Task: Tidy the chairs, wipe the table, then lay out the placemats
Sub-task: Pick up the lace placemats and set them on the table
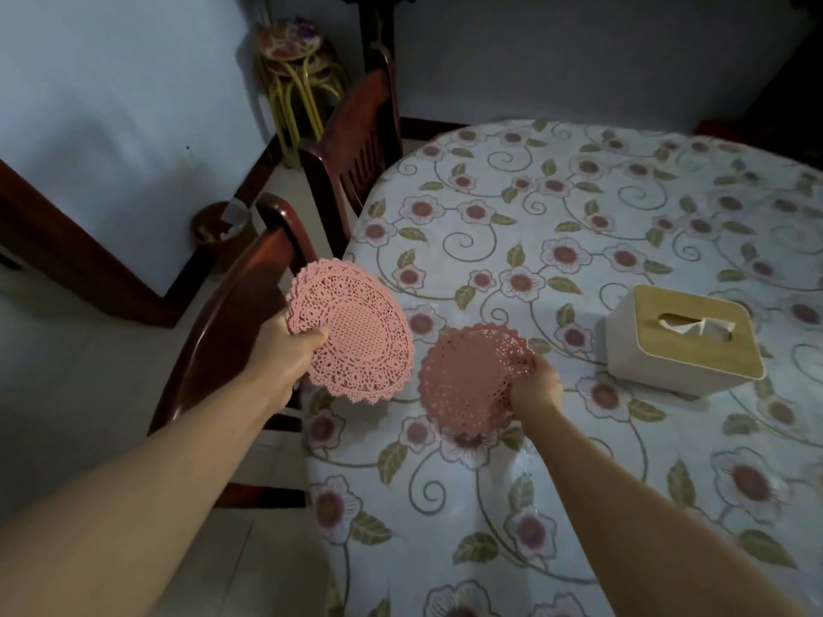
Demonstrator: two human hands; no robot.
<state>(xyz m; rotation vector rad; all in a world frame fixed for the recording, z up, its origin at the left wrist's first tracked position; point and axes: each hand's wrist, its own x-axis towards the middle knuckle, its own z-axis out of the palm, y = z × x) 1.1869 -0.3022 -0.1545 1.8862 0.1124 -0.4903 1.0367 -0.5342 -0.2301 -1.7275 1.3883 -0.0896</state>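
Head view: right hand (534, 385) pinching single pink lace round placemat (467, 380), hanging left of grip over floral tabletop (579, 505); left hand (285, 345) clasping stack (352, 331).

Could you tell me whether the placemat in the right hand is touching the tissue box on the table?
Apart. The head view shows a strip of flowered tablecloth between the single placemat pinched by the right hand and the tissue box.

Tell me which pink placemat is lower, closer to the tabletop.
The placemat in the right hand, the single mat over the floral cloth; the left hand holds its stack higher.
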